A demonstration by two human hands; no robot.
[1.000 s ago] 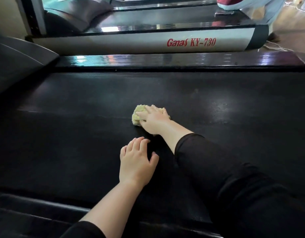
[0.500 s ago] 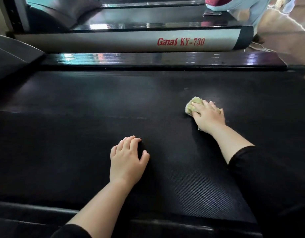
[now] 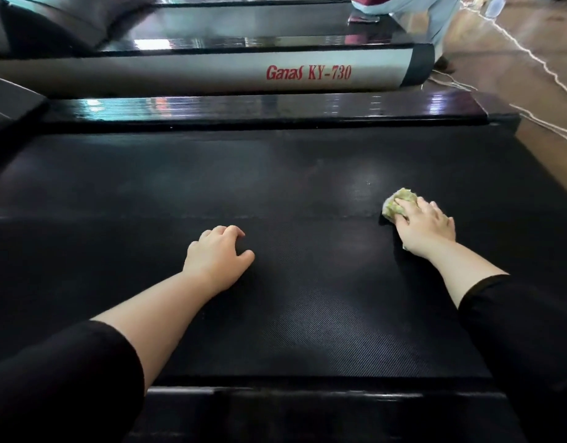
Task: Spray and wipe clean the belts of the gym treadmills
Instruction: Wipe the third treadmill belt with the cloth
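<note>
My right hand (image 3: 426, 228) presses a crumpled yellow-green cloth (image 3: 395, 203) onto the black treadmill belt (image 3: 307, 298), far right of the deck. The fingers lie nearly straight across the wad, which pokes out past the fingertips. My left hand (image 3: 216, 254) rests on the belt near its middle, well apart from the cloth, with its fingers loosely curled and grasping nothing. Beyond the glossy side rail (image 3: 275, 108) stands a neighbouring treadmill (image 3: 192, 71) lettered "Ganas KY-730". White cables (image 3: 544, 63) trail across the wooden floor (image 3: 512, 24) at far right.
</note>
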